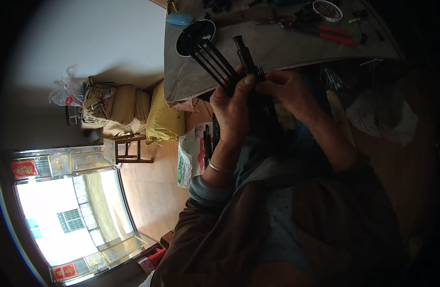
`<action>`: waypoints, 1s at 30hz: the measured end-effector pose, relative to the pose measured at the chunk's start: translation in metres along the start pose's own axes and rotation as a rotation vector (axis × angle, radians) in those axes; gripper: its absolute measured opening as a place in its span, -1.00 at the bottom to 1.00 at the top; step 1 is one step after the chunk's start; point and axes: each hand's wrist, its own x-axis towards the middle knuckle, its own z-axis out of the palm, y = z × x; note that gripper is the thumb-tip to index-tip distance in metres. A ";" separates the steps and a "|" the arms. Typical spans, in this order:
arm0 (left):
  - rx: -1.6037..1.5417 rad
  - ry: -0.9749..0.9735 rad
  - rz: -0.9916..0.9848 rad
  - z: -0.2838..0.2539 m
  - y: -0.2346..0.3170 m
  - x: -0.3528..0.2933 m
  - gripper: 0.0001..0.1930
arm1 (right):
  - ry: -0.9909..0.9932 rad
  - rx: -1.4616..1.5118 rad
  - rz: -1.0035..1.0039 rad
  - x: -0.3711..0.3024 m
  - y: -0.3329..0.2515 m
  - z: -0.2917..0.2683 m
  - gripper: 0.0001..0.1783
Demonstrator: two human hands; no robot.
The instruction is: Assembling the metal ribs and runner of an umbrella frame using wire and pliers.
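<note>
My left hand (230,107) is wrapped round a black, stepped rod piece (245,53) that stands tilted above the near edge of the table. Several thin black rods (214,62) fan out up and left from the same hand, their far ends over a round white-rimmed dish (196,38). My right hand (287,91) has its fingers pinched together close against the black piece, beside a few short thin prongs (261,73). What those fingertips hold is too dark to make out. Below both hands, more dark rods hang toward my lap.
The grey-covered table (296,52) carries red-handled pliers (337,36), a small round tin (327,10) and a blue object (180,18). A yellow sack (163,117), a wooden stool (129,148) and a white bag (189,162) stand on the left; a pale plastic bag (382,115) lies right.
</note>
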 end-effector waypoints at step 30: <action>0.042 -0.018 0.110 0.000 0.001 -0.013 -0.72 | -0.148 -0.007 0.081 0.006 0.007 -0.012 -0.67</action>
